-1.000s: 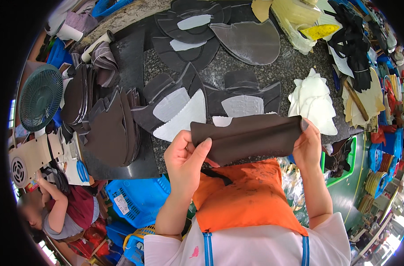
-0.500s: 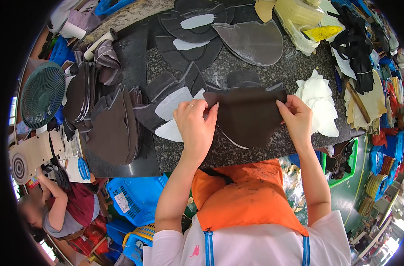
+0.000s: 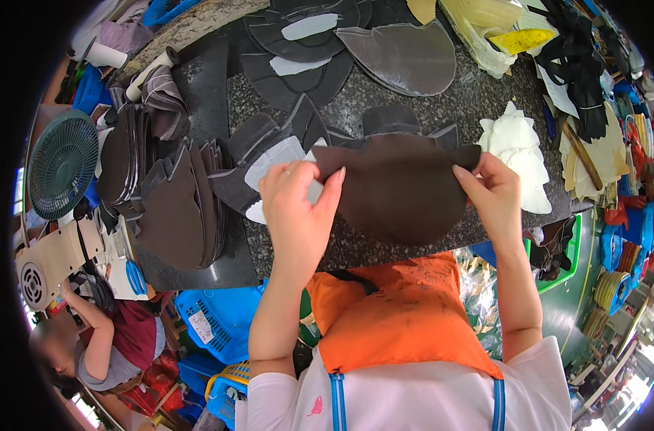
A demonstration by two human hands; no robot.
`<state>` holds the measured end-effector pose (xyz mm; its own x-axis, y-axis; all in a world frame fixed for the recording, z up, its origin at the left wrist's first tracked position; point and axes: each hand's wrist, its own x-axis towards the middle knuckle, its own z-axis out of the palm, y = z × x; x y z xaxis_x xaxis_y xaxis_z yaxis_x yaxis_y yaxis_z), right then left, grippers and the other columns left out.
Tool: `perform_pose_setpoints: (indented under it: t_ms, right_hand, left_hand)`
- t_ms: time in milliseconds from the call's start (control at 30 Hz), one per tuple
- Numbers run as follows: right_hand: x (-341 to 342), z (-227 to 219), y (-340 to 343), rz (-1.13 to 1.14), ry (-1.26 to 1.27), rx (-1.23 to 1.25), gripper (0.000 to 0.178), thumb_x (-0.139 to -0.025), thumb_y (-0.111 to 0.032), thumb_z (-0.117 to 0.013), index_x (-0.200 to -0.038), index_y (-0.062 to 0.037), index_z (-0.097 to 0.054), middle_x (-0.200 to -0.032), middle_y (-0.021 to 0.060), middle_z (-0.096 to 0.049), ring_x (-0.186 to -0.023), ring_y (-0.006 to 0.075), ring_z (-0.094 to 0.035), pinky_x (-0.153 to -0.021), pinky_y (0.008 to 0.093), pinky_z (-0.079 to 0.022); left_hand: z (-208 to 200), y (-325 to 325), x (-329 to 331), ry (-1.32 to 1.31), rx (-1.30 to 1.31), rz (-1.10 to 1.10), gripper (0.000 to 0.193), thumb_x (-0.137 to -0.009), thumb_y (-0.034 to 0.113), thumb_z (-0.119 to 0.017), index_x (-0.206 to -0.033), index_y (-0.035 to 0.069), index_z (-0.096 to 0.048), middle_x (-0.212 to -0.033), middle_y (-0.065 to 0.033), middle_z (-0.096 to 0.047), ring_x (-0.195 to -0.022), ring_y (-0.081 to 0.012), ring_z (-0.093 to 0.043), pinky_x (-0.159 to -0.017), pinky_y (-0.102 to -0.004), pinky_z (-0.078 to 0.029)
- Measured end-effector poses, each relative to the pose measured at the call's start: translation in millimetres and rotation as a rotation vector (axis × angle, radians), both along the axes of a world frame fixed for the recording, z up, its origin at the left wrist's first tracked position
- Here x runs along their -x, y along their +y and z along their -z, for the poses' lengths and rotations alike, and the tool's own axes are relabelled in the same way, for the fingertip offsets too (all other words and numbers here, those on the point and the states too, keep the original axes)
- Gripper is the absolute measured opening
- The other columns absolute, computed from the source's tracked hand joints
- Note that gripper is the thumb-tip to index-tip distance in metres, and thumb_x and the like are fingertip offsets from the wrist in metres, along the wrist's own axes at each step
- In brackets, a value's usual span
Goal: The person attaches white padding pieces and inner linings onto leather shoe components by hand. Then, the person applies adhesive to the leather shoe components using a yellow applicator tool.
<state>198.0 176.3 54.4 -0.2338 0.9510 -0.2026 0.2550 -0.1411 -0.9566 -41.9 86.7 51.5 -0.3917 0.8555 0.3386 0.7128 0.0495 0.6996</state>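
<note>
Between my hands hangs a dark brown cut shoe-upper piece [image 3: 402, 190], rounded along its lower edge. My left hand [image 3: 298, 215] pinches its upper left corner between thumb and fingers. The upper right corner is gripped by my right hand [image 3: 495, 190]. Behind the piece, partly covered by it, lie dark grey cut pieces with pale grey patches [image 3: 276, 161] on a speckled stone tabletop [image 3: 312, 251]. A stack of brown cut pieces [image 3: 172, 223] stands left of my left hand. Jagged-edged white pieces [image 3: 517, 154] are piled just beyond my right hand.
More grey pieces [image 3: 406, 57] lie at the far side, near a yellow scrap [image 3: 522, 41] and black straps [image 3: 582, 72]. A green fan [image 3: 62, 165] stands at left. Blue baskets [image 3: 223, 316] sit below the table. Another person's arm [image 3: 93, 323] shows at lower left.
The brown piece has come up closer to me and is stretched wider, its lower edge now curved. My hands have moved slightly apart, each keeping its grip.
</note>
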Motion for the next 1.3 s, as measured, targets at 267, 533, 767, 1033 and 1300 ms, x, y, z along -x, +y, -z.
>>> perform_pose_setpoints:
  t_ms: [267,533,767,1033,1300]
  right_hand:
    - [16.2,23.4,9.9,-0.007,-0.217,-0.081,0.013,-0.088,-0.01,-0.066,-0.093,0.0013,-0.062,-0.069,0.0008,-0.059,-0.056,0.0049,-0.055,-0.047,0.0223,-0.047]
    - [17.2,23.6,13.6,-0.008,-0.322,-0.087,0.015,-0.087,-0.011,-0.066,-0.094,0.0009,-0.063,-0.068,0.0066,-0.06,-0.054,0.0137,-0.058,-0.05,0.0284,-0.047]
    - [10.3,7.2,43.3,-0.114,-0.719,-0.359,0.017,-0.084,-0.012,-0.066,-0.097,-0.0021,-0.062,-0.075,0.0151,-0.063,-0.065,0.0325,-0.064,-0.062,0.04,-0.05]
    - [16.9,18.9,-13.8,-0.749,-0.668,-0.887,0.055,-0.081,-0.029,-0.07,-0.131,-0.0111,-0.055,-0.144,0.0095,-0.043,-0.138,0.0312,-0.034,-0.115,0.0481,-0.027]
    - [-21.4,9.8,-6.1,-0.369,-0.52,-0.709,0.037,-0.084,-0.023,-0.068,-0.117,-0.0075,-0.062,-0.125,0.0104,-0.059,-0.123,0.032,-0.05,-0.106,0.0436,-0.038]
  left_hand:
    - [47.9,16.3,0.1,0.157,-0.033,-0.008,0.024,-0.075,0.011,-0.077,-0.071,0.006,-0.054,-0.074,-0.0052,-0.06,-0.078,-0.0272,-0.053,-0.073,-0.0408,-0.036]
    - [33.3,13.8,-37.8,0.354,-0.185,0.376,0.023,-0.073,0.005,-0.071,-0.092,0.007,-0.057,-0.089,-0.0092,-0.057,-0.089,-0.0317,-0.056,-0.09,-0.0466,-0.043]
    - [28.4,19.4,-53.2,0.36,0.176,0.495,0.071,-0.074,0.034,-0.078,-0.138,0.027,-0.051,-0.151,-0.0075,-0.036,-0.139,-0.0455,-0.027,-0.105,-0.0736,-0.018]
    - [13.9,-53.6,25.2,0.468,0.319,0.191,0.058,-0.072,0.012,-0.078,-0.125,0.006,-0.056,-0.136,-0.019,-0.05,-0.123,-0.0404,-0.05,-0.098,-0.0471,-0.046]
    - [-16.4,-41.5,33.3,0.024,-0.079,-0.138,0.041,-0.079,-0.005,-0.063,-0.12,-0.003,-0.063,-0.109,-0.0152,-0.07,-0.087,-0.0175,-0.069,-0.071,-0.0279,-0.055]
